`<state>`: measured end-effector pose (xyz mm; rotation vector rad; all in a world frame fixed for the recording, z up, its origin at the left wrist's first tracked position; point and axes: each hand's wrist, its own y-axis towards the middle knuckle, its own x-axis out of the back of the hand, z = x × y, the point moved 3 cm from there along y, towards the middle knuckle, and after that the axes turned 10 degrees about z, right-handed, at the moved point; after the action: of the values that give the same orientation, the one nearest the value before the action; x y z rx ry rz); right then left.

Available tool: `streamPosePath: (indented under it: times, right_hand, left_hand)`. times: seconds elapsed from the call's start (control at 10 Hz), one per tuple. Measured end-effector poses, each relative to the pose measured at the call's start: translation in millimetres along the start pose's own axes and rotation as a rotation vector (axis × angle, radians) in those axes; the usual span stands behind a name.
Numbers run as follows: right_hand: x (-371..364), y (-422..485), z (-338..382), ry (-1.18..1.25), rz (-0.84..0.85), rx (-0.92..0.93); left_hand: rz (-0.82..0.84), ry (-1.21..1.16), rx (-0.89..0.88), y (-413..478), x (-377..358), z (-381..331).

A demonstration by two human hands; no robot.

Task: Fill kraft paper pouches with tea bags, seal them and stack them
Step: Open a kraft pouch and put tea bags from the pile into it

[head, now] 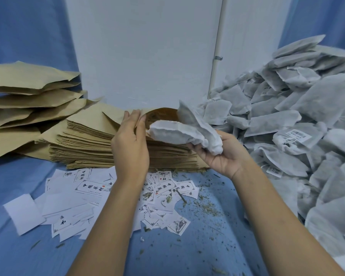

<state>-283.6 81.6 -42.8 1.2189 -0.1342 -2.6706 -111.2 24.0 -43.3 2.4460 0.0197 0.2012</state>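
Note:
A thick stack of flat kraft paper pouches [84, 144] lies in front of me on the blue cloth. My left hand [130, 144] pinches the lip of the top pouch [161, 114] and holds its mouth open. My right hand [221, 156] grips white tea bags [183, 132], their ends at the pouch mouth. A big heap of white tea bags [299, 116] fills the right side. Filled kraft pouches [28, 90] are piled at the left.
Printed white paper labels [92, 196] lie scattered on the blue cloth [187, 246] in front of the stack, along with loose tea crumbs [205, 206]. A white wall with a pipe [217, 56] stands behind.

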Motion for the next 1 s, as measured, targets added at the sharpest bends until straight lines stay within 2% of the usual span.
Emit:
streamPosePath:
  times: [0.1,0.2,0.3,0.4,0.6,0.7,0.8,0.9,1.0]
  right_hand:
    - [0,0,1,0.039,-0.079,0.047]
    - [-1,-1,2,-0.037,-0.109,0.075]
    - [-1,-2,4,-0.436,-0.145,-0.008]
    - [-2,-2,8,-0.682,-0.266,-0.029]
    - [-13,13,2,-0.724,-0.539,0.130]
    - [-34,35,-7,-0.718,-0.499,0.110]
    - [-49,52,-16,-0.878,-0.465,0.007]
    - [-49,61,-18,-0.893,-0.499,-0.009]
    - [-48,73,-15,-1.027,-0.516,-0.042]
  left_hand:
    - [0.025,0.018,0.006,0,-1,-1]
    - [0.053,0.052,-0.004,1,-3,-2]
    - [0.038,0.074,0.008,-1,-4,-3]
    - [0.025,0.133,-0.003,-2,-4,-5]
    - [0.110,0.261,-0.092,-11,-16,-11]
    - [0.097,0.240,-0.088,-13,-19,-13]
    - [0.048,0.139,-0.061,-11,-17,-14]
    - [0.028,0.109,-0.058,-13,-16,-14]
    - [0.033,0.043,-0.011,-14,-16,-11]
